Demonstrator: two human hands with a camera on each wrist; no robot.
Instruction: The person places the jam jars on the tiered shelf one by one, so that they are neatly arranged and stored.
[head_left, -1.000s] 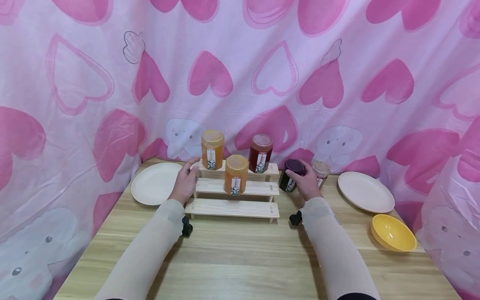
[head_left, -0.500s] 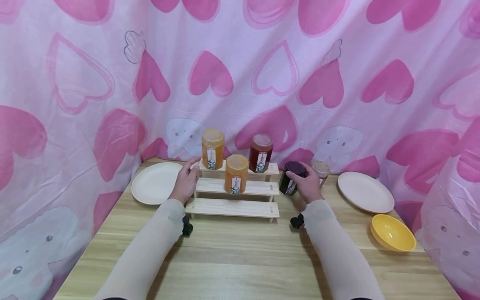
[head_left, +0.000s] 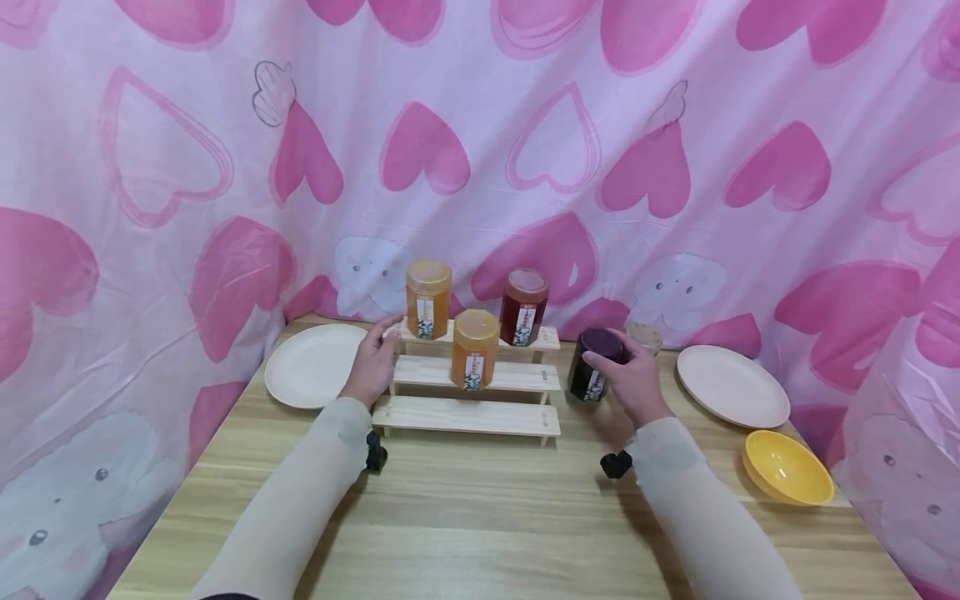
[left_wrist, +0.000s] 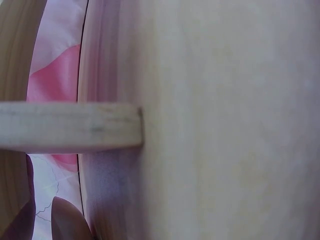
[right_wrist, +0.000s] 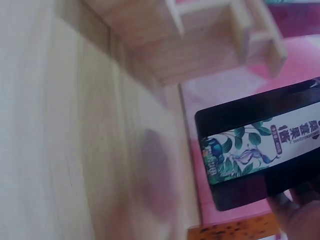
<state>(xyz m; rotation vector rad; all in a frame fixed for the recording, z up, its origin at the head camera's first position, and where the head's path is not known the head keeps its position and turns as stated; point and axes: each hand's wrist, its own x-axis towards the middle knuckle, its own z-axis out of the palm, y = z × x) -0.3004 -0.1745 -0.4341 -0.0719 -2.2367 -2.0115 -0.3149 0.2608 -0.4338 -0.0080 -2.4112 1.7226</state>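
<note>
My right hand (head_left: 636, 382) grips a dark jar with a purple lid (head_left: 594, 367) from its right side, just right of a three-step wooden rack (head_left: 468, 415). In the right wrist view the dark jar (right_wrist: 250, 150) hangs slightly above the table (right_wrist: 75, 125), with its shadow below it. My left hand (head_left: 371, 362) holds the rack's left end, thumb by the top step. An orange jar (head_left: 428, 298) and a dark red jar (head_left: 523, 307) stand on the top step. Another orange jar (head_left: 474, 348) stands on the middle step. The left wrist view shows only a close rack step (left_wrist: 70, 125) and a fingertip (left_wrist: 67, 222).
A small jar with a tan lid (head_left: 643, 335) stands behind my right hand. Pale plates lie at the left (head_left: 315, 365) and right (head_left: 732, 385), and a yellow bowl (head_left: 787, 467) sits near the right edge. A pink heart-print cloth hangs behind the table.
My right hand has carried the dark jar a little to the right and toward me. The left hand has stayed on the rack's end.
</note>
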